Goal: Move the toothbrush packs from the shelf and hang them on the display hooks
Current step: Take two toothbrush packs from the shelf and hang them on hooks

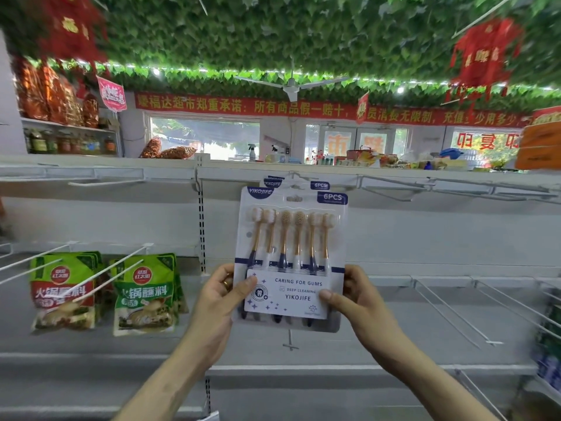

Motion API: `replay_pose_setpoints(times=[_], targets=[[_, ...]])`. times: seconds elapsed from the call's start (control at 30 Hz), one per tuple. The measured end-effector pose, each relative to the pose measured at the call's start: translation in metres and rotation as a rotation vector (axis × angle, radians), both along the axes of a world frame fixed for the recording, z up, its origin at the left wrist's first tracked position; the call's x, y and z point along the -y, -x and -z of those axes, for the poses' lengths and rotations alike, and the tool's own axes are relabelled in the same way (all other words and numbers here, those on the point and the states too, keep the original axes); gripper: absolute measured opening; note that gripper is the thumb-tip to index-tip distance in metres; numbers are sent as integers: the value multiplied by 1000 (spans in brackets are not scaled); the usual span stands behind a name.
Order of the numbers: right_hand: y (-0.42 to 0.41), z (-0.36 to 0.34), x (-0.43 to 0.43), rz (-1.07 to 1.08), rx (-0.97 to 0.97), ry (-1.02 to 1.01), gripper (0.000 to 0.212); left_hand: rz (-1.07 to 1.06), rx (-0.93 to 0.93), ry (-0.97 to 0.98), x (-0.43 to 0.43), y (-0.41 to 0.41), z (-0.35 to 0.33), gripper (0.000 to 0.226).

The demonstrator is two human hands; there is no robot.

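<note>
Pack (291,238) of six brushes is upright between both hands, printed face toward the camera. Left hand (221,296) grips the lower left edge: thumb pressed on the front, fingers curled behind. Ring (226,283) on one finger. Right hand (355,299) grips the lower right edge the same way, thumb on the front beside the label. Top of the pack sits well above both hands, near the rail (394,183).

Second pack (274,181) just behind the held one, only its top corners showing; what it hangs from is hidden.

Left of the left hand: green sachets (63,290) hanging on white hooks (91,278). Right of the right hand: wire hooks (449,311) jutting forward. Between the wrists, below the pack: one hook tip (290,344).
</note>
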State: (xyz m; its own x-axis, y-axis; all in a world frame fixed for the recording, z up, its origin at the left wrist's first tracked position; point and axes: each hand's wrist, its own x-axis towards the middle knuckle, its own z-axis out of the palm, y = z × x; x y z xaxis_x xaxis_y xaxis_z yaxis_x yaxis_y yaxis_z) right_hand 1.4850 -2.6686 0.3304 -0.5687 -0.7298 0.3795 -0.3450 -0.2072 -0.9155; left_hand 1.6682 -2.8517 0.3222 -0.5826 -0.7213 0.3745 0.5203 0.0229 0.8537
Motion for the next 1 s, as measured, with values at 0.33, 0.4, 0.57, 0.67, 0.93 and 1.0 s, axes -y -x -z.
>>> replay_pose_setpoints(times=[0.33, 0.4, 0.57, 0.67, 0.93, 1.0], targets=[[16, -10, -3, 24, -24, 26, 20, -152, 249, 334, 1, 7, -15, 23], [18, -11, -1, 38, -49, 19, 18, -162, 288, 367, 3, 7, -17, 22], [21, -14, -1, 69, -89, 12, 15, -182, 315, 409, 6, 12, -20, 19], [22, -13, -1, 68, -82, 16, 15, -184, 310, 406, 8, 14, -19, 18], [47, -15, 25, 137, -159, -73, 12, -240, 394, 427, 32, 37, -22, 17], [60, -17, 40, 181, -219, -129, 13, -274, 438, 432, 47, 50, -23, 15]])
